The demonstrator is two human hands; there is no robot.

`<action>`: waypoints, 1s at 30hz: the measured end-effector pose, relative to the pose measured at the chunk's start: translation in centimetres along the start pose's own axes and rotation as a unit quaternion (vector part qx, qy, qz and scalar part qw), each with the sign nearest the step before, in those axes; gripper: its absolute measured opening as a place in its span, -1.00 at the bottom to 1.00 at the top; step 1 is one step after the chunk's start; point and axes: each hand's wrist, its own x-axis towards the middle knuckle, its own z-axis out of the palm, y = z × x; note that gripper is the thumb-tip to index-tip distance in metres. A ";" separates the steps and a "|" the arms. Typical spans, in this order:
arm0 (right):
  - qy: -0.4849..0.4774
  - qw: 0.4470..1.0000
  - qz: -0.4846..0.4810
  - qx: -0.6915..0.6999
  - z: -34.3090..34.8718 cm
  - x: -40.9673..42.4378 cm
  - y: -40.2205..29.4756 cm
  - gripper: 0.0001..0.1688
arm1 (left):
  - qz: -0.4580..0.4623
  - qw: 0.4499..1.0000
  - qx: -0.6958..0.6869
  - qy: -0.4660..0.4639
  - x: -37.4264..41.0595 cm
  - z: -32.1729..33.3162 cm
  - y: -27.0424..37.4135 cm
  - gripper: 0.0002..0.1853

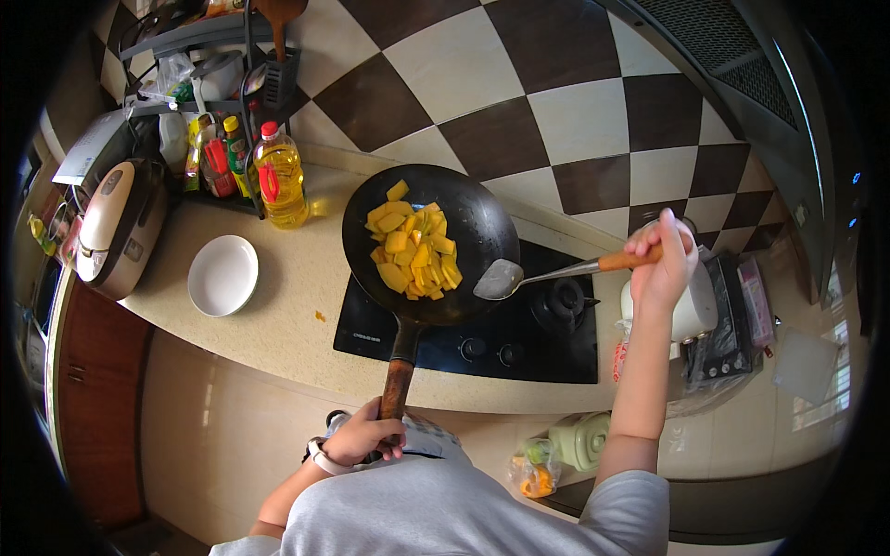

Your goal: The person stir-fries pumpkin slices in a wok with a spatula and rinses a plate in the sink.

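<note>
A dark wok [483, 208] sits over the left part of the black gas hob [445, 358], its wooden handle pointing towards me. Gripping the end of that handle is my left hand [365, 434]. Sliced yellow pieces, possibly pumpkin [417, 250], are heaped in the wok's left and middle part. My right hand [664, 260] holds the wooden grip of a metal wok spatula [500, 278]. The spatula's blade is at the wok's right rim, apart from the slices; whether it touches the rim I cannot tell.
Left on the counter are a white bowl [223, 275], a rice cooker [118, 229] and an oil bottle [280, 177] beside a rack of several bottles. A second burner [563, 302] and a white pot [695, 306] are at the right. The range hood [786, 139] hangs upper right.
</note>
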 end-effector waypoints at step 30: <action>0.089 0.977 0.011 0.195 6.1 -3.1 10.9 -0.52 | -0.002 1.000 0.011 0.015 -0.2 0.2 0.6 -0.75</action>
